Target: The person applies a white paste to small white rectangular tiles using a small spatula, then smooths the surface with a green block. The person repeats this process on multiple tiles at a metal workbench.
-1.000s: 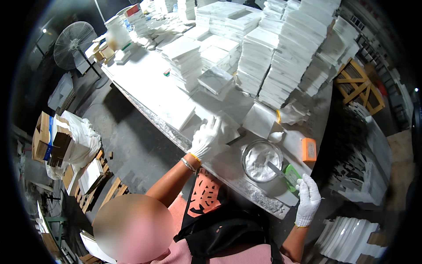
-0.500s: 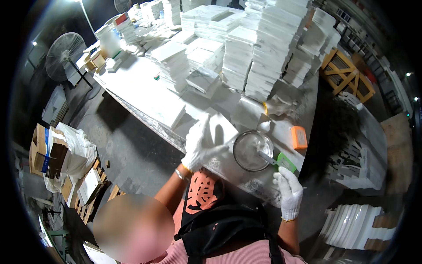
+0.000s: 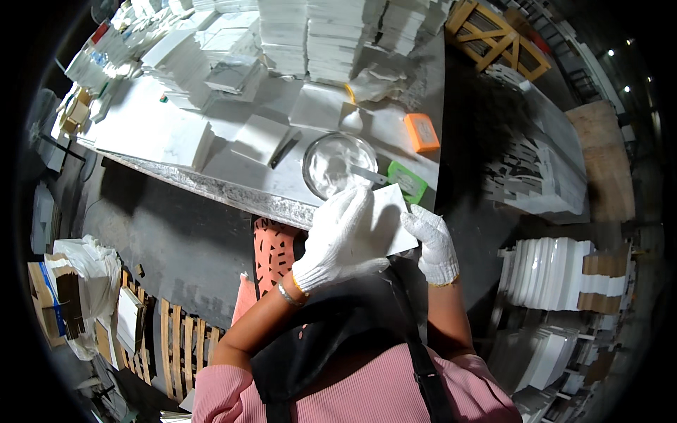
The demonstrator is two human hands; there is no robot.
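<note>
I hold a flat white tile (image 3: 390,224) in front of my chest, just off the near edge of the bench (image 3: 211,185). My left hand (image 3: 338,243), in a white knit glove, lies spread over the tile's face, the fingers (image 3: 350,208) stretched toward its far edge and the thumb (image 3: 363,266) along the near one, so this grip is wide and flat on the tile. My right hand (image 3: 434,243), gloved the same way, closes on the tile's right edge with the fingers curled over it, a narrow grip that holds the tile.

The tile's far edge sits just beside a round bowl (image 3: 340,166) of white paste near the bench's near rim, and a flat blade (image 3: 367,173) rests in the bowl. A green block (image 3: 407,181) lies just right of the bowl at the bench's corner, and an orange block (image 3: 422,132) lies farther back. One loose white tile (image 3: 259,138) lies left of the bowl with bare bench around it. Tall stacks of white tiles (image 3: 310,35) crowd the far side. The bench's near edge is rough and grey. Below it, to my left, the dark floor (image 3: 169,240) lies open; wooden pallets (image 3: 159,338) sit lower left, and racks of white slabs (image 3: 550,271) stand to my right.
</note>
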